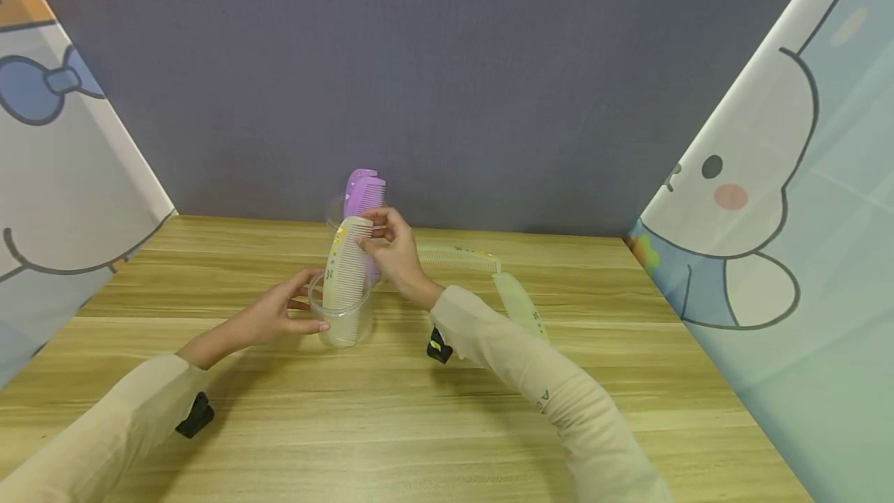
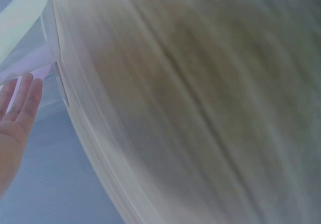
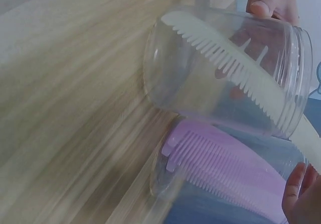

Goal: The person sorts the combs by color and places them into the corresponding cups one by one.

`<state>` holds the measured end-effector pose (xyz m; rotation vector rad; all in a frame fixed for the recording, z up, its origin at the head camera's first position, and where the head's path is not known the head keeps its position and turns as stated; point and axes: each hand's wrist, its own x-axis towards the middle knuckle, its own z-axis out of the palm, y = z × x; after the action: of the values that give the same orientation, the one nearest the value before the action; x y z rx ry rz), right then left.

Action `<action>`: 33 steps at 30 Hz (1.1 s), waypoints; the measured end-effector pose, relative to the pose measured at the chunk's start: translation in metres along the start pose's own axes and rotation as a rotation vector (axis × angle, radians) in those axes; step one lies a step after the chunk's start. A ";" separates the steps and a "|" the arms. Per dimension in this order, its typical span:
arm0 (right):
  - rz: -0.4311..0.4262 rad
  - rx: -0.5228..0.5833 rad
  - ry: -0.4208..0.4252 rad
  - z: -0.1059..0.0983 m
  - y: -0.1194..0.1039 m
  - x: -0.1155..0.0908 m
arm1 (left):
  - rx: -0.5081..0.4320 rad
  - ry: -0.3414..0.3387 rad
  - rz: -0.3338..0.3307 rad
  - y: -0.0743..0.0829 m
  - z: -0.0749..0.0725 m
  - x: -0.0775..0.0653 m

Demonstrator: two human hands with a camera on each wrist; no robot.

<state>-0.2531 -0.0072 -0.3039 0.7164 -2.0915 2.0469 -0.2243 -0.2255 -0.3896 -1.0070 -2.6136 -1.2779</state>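
My left hand (image 1: 279,315) holds a clear plastic jar (image 1: 365,326), thumb at the near side and fingers round the far side. A cream comb (image 1: 344,266) with small yellow decorations stands tilted in this jar, its lower end near the bottom. Near the comb's top, my right hand (image 1: 400,253) pinches it between thumb and fingers. Just behind stands a second clear jar (image 1: 335,213) with purple combs (image 1: 365,196) in it. In the right wrist view, the cream comb (image 3: 225,58) shows through the jar wall, beside the purple combs (image 3: 220,158).
Two more cream combs lie on the wooden table, one crosswise (image 1: 457,257) behind my right wrist and one slanting (image 1: 518,301), partly hidden by my right sleeve. A dark grey panel (image 1: 419,84) rises at the table's back edge, with cartoon-printed sheets on both sides.
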 end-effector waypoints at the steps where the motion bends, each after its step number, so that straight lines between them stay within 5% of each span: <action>1: 0.002 0.000 -0.005 -0.001 0.000 0.000 | -0.001 -0.002 -0.003 0.000 0.000 0.000; 13: -0.034 -0.013 -0.060 -0.025 -0.001 0.001 | -0.002 -0.005 0.005 0.000 -0.001 -0.002; 22: -0.012 -0.137 -0.104 -0.050 0.006 -0.003 | -0.011 -0.018 -0.017 0.003 -0.002 -0.002; 33: 0.070 -0.295 -0.132 -0.092 0.053 0.005 | -0.019 -0.021 -0.031 0.001 -0.001 -0.001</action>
<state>-0.3009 0.0790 -0.3432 0.7554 -2.4534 1.7081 -0.2232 -0.2263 -0.3879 -0.9917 -2.6476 -1.3084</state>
